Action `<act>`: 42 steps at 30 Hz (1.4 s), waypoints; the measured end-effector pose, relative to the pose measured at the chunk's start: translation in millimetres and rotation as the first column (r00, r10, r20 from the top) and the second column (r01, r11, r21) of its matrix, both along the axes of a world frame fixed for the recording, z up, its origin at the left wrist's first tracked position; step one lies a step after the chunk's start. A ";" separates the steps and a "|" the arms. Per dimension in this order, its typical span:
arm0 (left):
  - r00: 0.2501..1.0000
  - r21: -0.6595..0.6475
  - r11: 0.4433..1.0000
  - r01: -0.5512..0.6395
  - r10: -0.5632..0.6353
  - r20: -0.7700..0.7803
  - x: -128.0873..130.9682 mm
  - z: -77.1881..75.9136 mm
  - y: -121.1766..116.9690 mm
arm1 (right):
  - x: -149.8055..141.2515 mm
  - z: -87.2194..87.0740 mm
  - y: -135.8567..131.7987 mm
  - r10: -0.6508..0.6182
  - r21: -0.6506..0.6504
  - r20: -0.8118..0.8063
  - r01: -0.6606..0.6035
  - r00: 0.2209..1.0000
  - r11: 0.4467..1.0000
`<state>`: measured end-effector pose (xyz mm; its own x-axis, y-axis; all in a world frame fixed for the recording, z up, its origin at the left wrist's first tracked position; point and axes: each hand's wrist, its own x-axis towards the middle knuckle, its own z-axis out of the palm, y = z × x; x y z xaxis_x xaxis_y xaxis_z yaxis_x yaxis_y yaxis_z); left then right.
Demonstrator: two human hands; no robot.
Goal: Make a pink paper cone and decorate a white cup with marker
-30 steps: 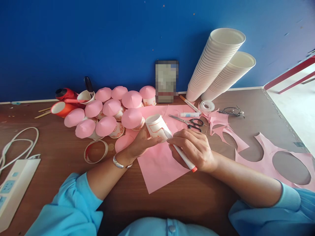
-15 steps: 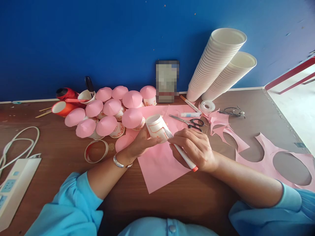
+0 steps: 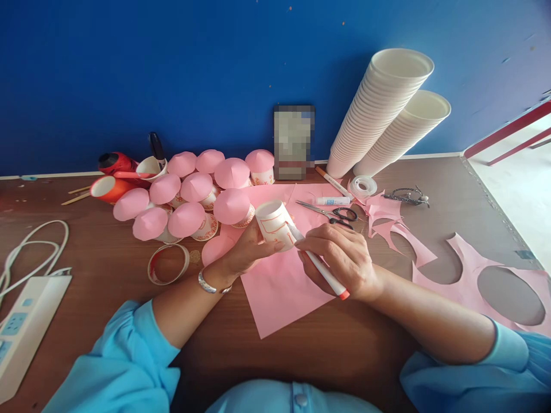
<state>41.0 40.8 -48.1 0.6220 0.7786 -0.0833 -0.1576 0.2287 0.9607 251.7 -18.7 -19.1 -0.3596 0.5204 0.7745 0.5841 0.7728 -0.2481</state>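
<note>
My left hand (image 3: 245, 252) grips a small white paper cup (image 3: 274, 223), tilted with its mouth facing up and away; red outlines are drawn on its side. My right hand (image 3: 342, 258) holds a white marker with a red end (image 3: 321, 268), and its tip touches the cup's side. Both hands hover over a pink paper sheet (image 3: 279, 287) lying on the brown table (image 3: 103, 298). A silver bracelet circles my left wrist.
Several cups topped with pink paper cones (image 3: 193, 192) cluster at the back left. Two leaning stacks of white cups (image 3: 383, 109) stand at the back right. Scissors (image 3: 331, 213), a glue tube (image 3: 331, 201), a tape roll (image 3: 362, 186), pink offcuts (image 3: 473, 275) and a power strip (image 3: 21, 327) lie around.
The marker's tip has shifted slightly along the cup's side, and its red end has swung a little to the right. The cup stays in my left hand.
</note>
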 end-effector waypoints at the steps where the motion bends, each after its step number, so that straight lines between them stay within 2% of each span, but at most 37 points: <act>1: 1.000 -0.003 1.000 0.003 -0.003 -0.001 0.0 0.1 0.0 | 0.0 0.2 0.1 0.000 -0.002 0.002 0.000 1.000 1.000; 27: 1.000 0.019 1.000 0.020 -0.020 -0.001 -2.5 -6.0 1.9 | -1.6 1.9 -1.2 -0.011 0.003 0.013 0.011 1.000 1.000; 33: 0.999 0.033 0.999 0.011 -0.010 -0.031 -2.2 -2.7 1.6 | -1.0 1.4 -1.5 -0.008 0.003 0.014 0.008 1.000 1.000; 42: 0.997 0.011 0.999 0.050 -0.050 0.055 -3.2 -9.5 2.6 | 1.4 5.5 -0.3 -0.050 0.039 -0.028 0.051 0.998 0.998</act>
